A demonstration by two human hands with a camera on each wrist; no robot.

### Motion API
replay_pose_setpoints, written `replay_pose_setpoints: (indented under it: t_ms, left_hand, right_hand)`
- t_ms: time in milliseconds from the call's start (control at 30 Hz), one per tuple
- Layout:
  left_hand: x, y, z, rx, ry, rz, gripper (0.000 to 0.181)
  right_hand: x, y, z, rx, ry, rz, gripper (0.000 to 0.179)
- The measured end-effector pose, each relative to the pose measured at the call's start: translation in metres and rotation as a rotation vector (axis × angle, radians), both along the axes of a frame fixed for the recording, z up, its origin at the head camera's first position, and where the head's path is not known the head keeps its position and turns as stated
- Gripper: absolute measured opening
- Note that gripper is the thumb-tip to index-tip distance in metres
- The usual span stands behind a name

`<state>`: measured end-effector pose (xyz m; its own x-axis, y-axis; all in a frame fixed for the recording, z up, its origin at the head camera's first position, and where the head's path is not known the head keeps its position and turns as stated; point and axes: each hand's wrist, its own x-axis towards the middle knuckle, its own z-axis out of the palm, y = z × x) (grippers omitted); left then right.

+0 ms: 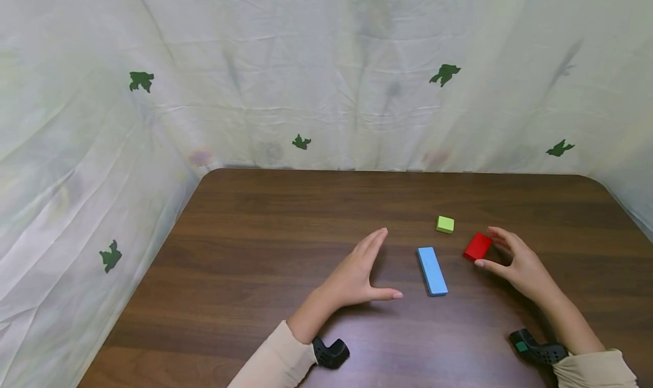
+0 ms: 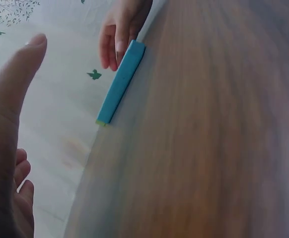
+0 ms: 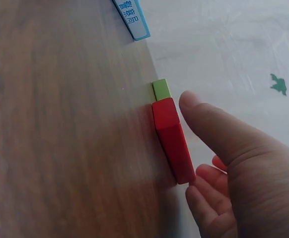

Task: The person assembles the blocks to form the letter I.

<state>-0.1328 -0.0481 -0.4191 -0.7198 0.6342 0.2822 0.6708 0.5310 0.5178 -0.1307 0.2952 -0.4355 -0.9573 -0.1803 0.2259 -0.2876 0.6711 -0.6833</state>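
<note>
A red block (image 1: 478, 246) lies on the dark wooden table, right of a long blue block (image 1: 432, 271). My right hand (image 1: 520, 263) is beside the red block, thumb and fingers spread around its right side. In the right wrist view, a narrow gap shows between the thumb (image 3: 209, 121) and the red block (image 3: 172, 144), while the fingertips come right up to its lower end. Left of the blue block, my left hand (image 1: 352, 274) holds nothing, its thumb and straight fingers spread wide. A small green block (image 1: 445, 225) sits behind the blue one.
A pale cloth with green leaf-like prints (image 1: 306, 93) hangs behind and left of the table (image 1: 245, 252). Printed characters mark one side of the blue block (image 3: 132, 20). Both wrists carry black devices, such as the left one (image 1: 330, 353).
</note>
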Motion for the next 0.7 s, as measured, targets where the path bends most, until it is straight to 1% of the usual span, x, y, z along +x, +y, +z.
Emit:
replay_pose_setpoints:
  t_ms: [167, 367, 533, 700]
  left_hand:
    - [0.000, 0.008, -0.004, -0.002, -0.025, -0.009, 0.105]
    - [-0.001, 0.018, -0.009, -0.023, -0.044, -0.028, 0.105]
    - [-0.001, 0.028, -0.011, -0.030, -0.052, -0.041, 0.103]
    - [-0.002, 0.038, -0.013, -0.047, -0.062, -0.035, 0.103]
  right_hand:
    - [-0.001, 0.001, -0.002, 0.003, 0.000, 0.006, 0.076]
    - [0.000, 0.001, -0.001, 0.034, -0.029, 0.003, 0.074]
    - [0.000, 0.002, -0.001, 0.059, -0.038, 0.005, 0.070]
    - [-0.001, 0.002, -0.001, 0.083, -0.035, 0.002, 0.067]
